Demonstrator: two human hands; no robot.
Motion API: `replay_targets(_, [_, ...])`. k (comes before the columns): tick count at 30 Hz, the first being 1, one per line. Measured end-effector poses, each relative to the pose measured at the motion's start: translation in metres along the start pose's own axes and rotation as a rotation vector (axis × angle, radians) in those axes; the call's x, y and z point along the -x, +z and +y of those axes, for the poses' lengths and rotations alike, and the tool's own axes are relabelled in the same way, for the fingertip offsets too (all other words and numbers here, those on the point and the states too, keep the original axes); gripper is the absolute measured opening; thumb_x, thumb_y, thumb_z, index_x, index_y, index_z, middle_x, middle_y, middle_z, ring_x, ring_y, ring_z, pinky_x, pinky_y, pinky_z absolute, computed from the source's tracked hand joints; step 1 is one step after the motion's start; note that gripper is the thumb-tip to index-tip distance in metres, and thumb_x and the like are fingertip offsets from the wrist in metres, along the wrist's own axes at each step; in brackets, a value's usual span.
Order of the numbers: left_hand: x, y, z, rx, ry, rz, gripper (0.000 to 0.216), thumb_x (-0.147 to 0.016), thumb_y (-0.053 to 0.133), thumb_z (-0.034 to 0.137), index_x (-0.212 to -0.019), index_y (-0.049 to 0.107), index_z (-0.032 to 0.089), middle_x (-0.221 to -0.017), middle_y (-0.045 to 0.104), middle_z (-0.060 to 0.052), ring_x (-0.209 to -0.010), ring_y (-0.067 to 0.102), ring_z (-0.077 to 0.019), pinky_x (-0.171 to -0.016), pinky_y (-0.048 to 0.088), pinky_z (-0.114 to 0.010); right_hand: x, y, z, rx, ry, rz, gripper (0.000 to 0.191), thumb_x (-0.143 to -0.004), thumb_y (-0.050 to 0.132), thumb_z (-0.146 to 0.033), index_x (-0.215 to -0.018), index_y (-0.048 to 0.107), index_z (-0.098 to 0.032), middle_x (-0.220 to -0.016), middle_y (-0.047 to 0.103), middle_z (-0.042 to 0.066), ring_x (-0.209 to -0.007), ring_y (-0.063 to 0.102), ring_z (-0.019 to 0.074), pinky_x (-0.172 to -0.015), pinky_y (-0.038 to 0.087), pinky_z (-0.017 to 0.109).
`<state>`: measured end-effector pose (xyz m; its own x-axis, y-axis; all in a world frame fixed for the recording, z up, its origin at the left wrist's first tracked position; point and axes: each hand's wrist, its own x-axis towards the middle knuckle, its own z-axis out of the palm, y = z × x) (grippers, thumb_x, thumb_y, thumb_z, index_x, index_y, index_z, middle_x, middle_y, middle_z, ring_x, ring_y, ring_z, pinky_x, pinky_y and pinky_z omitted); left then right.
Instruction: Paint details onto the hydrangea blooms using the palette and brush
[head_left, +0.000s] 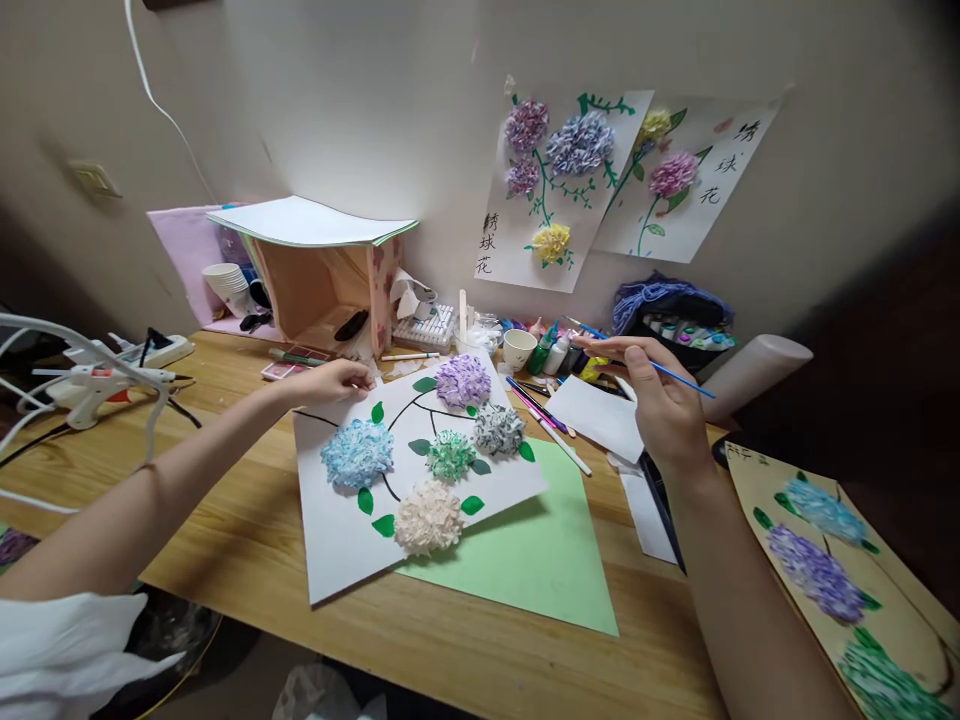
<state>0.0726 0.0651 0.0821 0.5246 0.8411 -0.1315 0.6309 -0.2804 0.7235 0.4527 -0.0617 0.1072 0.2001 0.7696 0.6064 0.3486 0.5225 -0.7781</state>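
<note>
A white sheet (341,535) with several paper flower balls, black stems and green leaves lies on the wooden table, partly over a green sheet (551,560). My left hand (334,380) grips the white sheet's far left corner, fingers curled on its edge. My right hand (660,395) is raised over the table's right side, pinching a thin blue paintbrush (679,378) whose tip points left toward the paint bottles (556,352).
A glue gun (101,388) and white cables lie at the left. A cardboard box (330,290) topped with paper stands at the back. A white cup (519,348), pens and markers crowd the back. Finished flower pictures hang on the wall (559,180); another lies at the right (825,560).
</note>
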Motion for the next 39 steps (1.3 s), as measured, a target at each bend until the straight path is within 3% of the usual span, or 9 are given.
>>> replay_targets(5, [-0.043, -0.006, 0.031, -0.098, 0.083, -0.197, 0.011, -0.062, 0.066, 0.028, -0.063, 0.063, 0.017, -0.067, 0.063, 0.0, -0.069, 0.056, -0.0152, -0.066, 0.042, -0.023, -0.003, -0.005, 0.002, -0.041, 0.018, 0.017, 0.028, -0.092, 0.05, -0.045, -0.093, 0.067, -0.022, -0.104, 0.072, 0.006, -0.102, 0.067, 0.0223, -0.079, 0.057, 0.036])
replay_targets(9, [-0.093, -0.001, 0.055, -0.218, 0.112, -0.337, 0.007, -0.072, 0.067, 0.023, -0.074, 0.065, 0.017, -0.074, 0.065, -0.001, -0.076, 0.061, -0.0154, -0.072, 0.048, -0.025, -0.006, -0.011, 0.002, -0.028, 0.042, 0.047, 0.029, -0.092, 0.05, -0.045, -0.096, 0.068, -0.022, -0.106, 0.071, 0.006, -0.103, 0.066, 0.0238, -0.081, 0.056, 0.039])
replay_targets(13, [-0.145, 0.008, 0.079, -0.378, 0.122, -0.475, 0.029, -0.091, 0.056, 0.035, -0.112, 0.059, 0.016, -0.113, 0.061, -0.008, -0.096, 0.062, -0.0179, -0.082, 0.054, -0.038, -0.009, -0.018, 0.004, -0.027, 0.057, 0.079, 0.029, -0.092, 0.049, -0.045, -0.098, 0.067, -0.024, -0.107, 0.072, 0.005, -0.103, 0.066, 0.0234, -0.082, 0.056, 0.038])
replay_targets(19, [-0.196, 0.033, 0.108, -0.567, 0.166, -0.494, 0.033, -0.091, 0.056, 0.035, -0.118, 0.057, 0.018, -0.123, 0.058, -0.009, -0.103, 0.06, -0.0205, -0.086, 0.053, -0.04, -0.012, -0.023, 0.006, -0.02, 0.057, 0.116, 0.029, -0.093, 0.047, -0.044, -0.097, 0.068, -0.024, -0.111, 0.071, 0.006, -0.101, 0.067, 0.0218, -0.078, 0.055, 0.034])
replay_targets(29, [-0.223, 0.073, 0.127, -0.836, 0.311, -0.357, 0.033, -0.091, 0.057, 0.035, -0.119, 0.056, 0.018, -0.121, 0.058, -0.009, -0.104, 0.06, -0.0209, -0.087, 0.053, -0.041, -0.015, -0.026, 0.013, -0.002, 0.08, 0.11, 0.028, -0.093, 0.049, -0.043, -0.097, 0.067, -0.023, -0.112, 0.071, 0.007, -0.097, 0.068, 0.0211, -0.078, 0.056, 0.032])
replay_targets(39, [-0.212, 0.103, 0.121, -0.893, 0.488, -0.275, 0.031, -0.092, 0.055, 0.035, -0.118, 0.056, 0.019, -0.122, 0.058, -0.009, -0.104, 0.06, -0.0198, -0.088, 0.053, -0.04, -0.014, -0.022, 0.011, -0.005, 0.088, 0.107, 0.026, -0.094, 0.049, -0.041, -0.095, 0.067, -0.023, -0.108, 0.072, 0.005, -0.087, 0.069, 0.0174, -0.08, 0.055, 0.032])
